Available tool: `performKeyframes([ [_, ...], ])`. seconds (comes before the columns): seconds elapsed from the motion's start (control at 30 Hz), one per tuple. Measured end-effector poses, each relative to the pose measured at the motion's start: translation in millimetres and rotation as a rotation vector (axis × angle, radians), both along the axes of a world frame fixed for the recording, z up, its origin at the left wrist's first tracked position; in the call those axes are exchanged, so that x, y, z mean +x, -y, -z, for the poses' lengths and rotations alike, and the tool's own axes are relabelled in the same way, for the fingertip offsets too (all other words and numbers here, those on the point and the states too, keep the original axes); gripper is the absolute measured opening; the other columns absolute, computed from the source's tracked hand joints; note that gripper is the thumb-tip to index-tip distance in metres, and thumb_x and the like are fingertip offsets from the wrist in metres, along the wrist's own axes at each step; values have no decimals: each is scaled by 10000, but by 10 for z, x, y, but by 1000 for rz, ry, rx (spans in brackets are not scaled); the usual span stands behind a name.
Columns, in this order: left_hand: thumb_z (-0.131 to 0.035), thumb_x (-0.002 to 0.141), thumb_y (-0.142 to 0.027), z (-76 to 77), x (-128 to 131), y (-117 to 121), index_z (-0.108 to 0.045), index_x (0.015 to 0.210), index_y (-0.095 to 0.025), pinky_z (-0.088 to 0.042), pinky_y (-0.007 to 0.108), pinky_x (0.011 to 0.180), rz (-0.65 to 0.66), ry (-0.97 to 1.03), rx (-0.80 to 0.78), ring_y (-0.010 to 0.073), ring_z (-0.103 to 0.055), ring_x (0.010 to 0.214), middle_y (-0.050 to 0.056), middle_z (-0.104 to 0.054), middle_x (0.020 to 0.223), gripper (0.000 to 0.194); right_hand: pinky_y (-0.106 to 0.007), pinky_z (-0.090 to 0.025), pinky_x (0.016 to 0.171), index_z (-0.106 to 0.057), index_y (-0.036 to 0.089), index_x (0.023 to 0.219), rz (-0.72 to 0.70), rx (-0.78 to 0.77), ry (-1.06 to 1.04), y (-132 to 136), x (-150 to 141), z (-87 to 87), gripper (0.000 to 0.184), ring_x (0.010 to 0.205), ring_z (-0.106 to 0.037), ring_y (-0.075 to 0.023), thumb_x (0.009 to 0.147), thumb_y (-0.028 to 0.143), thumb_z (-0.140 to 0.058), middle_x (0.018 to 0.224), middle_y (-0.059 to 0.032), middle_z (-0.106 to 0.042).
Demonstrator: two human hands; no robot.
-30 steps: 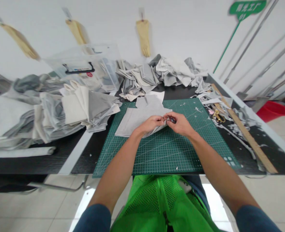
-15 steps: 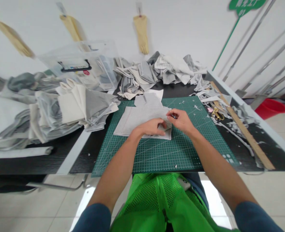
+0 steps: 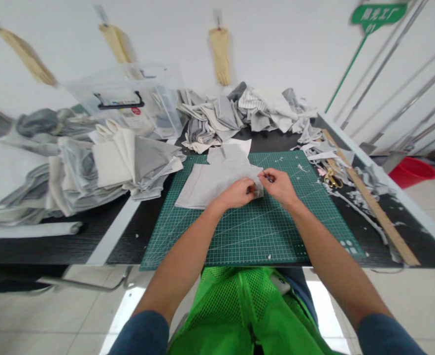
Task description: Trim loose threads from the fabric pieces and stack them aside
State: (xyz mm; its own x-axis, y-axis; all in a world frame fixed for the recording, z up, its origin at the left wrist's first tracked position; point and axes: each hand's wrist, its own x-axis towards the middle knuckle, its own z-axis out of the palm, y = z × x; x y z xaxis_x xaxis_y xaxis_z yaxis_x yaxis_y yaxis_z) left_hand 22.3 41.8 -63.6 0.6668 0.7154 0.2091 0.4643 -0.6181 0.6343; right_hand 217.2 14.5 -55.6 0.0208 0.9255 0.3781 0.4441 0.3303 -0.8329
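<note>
A light grey piece of cloth [image 3: 212, 182] lies flat on a green cutting mat [image 3: 239, 244], its right end between my hands. My left hand [image 3: 240, 193] rests on that end, its fingers curled around the cloth's edge; the fingertips are partly hidden. My right hand [image 3: 277, 185] is closed on a small dark tool [image 3: 270, 177], mostly covered by the fingers, so its kind is unclear. Its fingertips touch the cloth's upper right corner. Just behind lies another grey cloth piece [image 3: 227, 154].
Folded cloth [image 3: 116, 160] is piled at left, beside a clear plastic box [image 3: 154, 111]. More cloth scraps [image 3: 220, 113] lie at the back. At right are gold-handled scissors [image 3: 332, 179], a wooden ruler [image 3: 380, 209] and trimmings. Yellow gloves [image 3: 220, 56] hang on the wall.
My left hand has moved slightly right and its fingers have closed more. The cloth's lifted, folded right end now looks flatter, drawn up between both hands. My right hand has barely shifted.
</note>
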Motion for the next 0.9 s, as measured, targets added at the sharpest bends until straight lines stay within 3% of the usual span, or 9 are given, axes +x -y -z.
performKeyframes([
  [0.1, -600, 830, -185, -74, -20, -2, -562, 825, -202, -451, 309, 758, -214, 151, 38, 171, -555, 790, 14, -622, 833, 42, -284, -439, 579, -662, 215, 793, 172, -79, -84, -26, 58, 19, 292, 604, -561, -168, 889, 489, -623, 661, -11, -672],
  [0.2, -602, 823, -176, -148, -1, 58, -544, 881, -206, -449, 296, 758, -326, 266, 47, 151, -546, 776, 1, -615, 851, 88, -269, -347, 450, -638, 219, 847, 203, -339, -228, -53, 108, 36, 383, 460, -500, -148, 888, 599, -632, 635, -43, -691],
  [0.33, -640, 805, -177, -145, 81, 181, -555, 965, -213, -485, 278, 769, -146, 339, -113, 135, -596, 780, -11, -644, 869, 185, -255, -231, 376, -635, 212, 800, 78, -615, -368, -77, 130, 88, 464, 394, -484, -142, 850, 672, -650, 616, -73, -689],
  [0.4, -672, 798, -192, -94, 122, 200, -575, 983, -206, -523, 287, 795, 16, 384, -256, 141, -657, 823, 9, -688, 924, 209, -264, -310, 390, -633, 208, 730, 77, -602, -370, -90, 144, 126, 386, 436, -531, -162, 785, 575, -740, 600, -58, -675],
  [0.47, -691, 796, -208, -36, 144, 170, -611, 946, -190, -550, 305, 798, 62, 405, -367, 161, -695, 852, 36, -712, 924, 171, -274, -391, 434, -657, 199, 727, 110, -559, -343, -103, 163, 149, 257, 494, -575, -178, 694, 408, -803, 616, -36, -683],
  [0.57, -670, 832, -242, -6, 117, 67, -640, 863, -171, -558, 299, 709, -168, 444, -478, 185, -707, 824, 53, -702, 833, 83, -273, -451, 495, -714, 185, 837, 141, -489, -350, -102, 167, 115, 229, 576, -624, -189, 644, 285, -784, 675, -17, -714],
  [0.67, -690, 880, -444, -83, 8, -7, -648, 926, -168, -586, 317, 689, -376, 548, -637, 207, -714, 852, 93, -724, 945, 283, -289, -520, 586, -738, 179, 1012, 34, -423, -467, -48, 69, 4, 356, 675, -677, -204, 683, 309, -786, 790, -31, -759],
  [0.8, -528, 875, -807, -243, -174, -20, -633, 1104, -170, -618, 377, 696, -414, 609, -900, 240, -719, 827, 130, -730, 1001, 686, -283, -544, 669, -718, 203, 1165, -220, -444, -517, 62, -235, -148, 453, 747, -684, -185, 754, 372, -807, 934, -39, -778],
  [0.9, -647, 842, -728, -305, -249, -31, -672, 1046, -173, -600, 359, 661, -393, 521, -909, 233, -702, 760, 119, -741, 933, 592, -254, -525, 677, -729, 194, 1089, -318, -420, -415, 106, -473, -206, 367, 745, -647, -152, 813, 428, -793, 912, -30, -751],
])
